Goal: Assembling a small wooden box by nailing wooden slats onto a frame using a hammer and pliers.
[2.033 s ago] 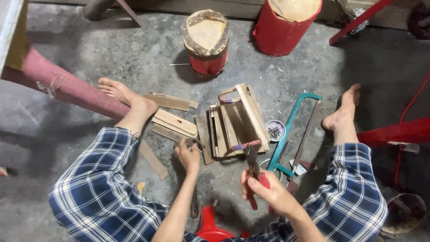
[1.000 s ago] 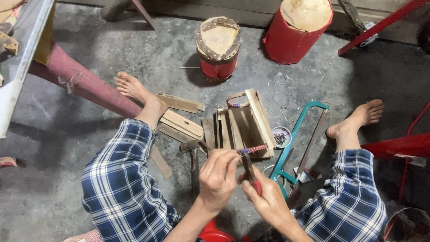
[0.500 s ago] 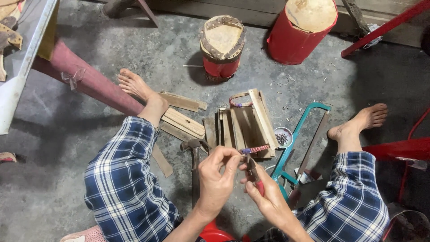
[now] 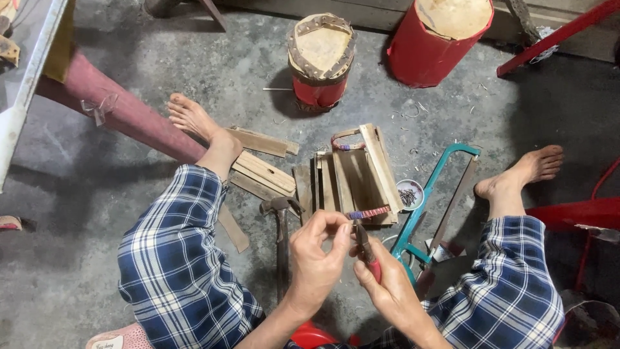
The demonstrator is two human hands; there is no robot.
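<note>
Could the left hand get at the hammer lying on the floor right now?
Probably yes. The hammer lies on the bare concrete just beside the left hand, between the knees, with nothing on top of it. But the fingers are pinched together at the tip of the red-handled pliers held by the right hand, so they would have to let go first.

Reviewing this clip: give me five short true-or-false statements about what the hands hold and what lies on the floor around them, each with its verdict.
1. The right hand holds red-handled pliers. True.
2. The left hand rests on the hammer. False: it is raised, fingertips meeting the pliers' tip; the hammer lies on the floor untouched.
3. A teal hacksaw lies on the floor to the right of the wooden slat frame. True.
4. The small dish of nails sits on top of the red drum. False: it sits on the floor between frame and hacksaw.
5. Both feet wear shoes. False: they are bare.
</note>
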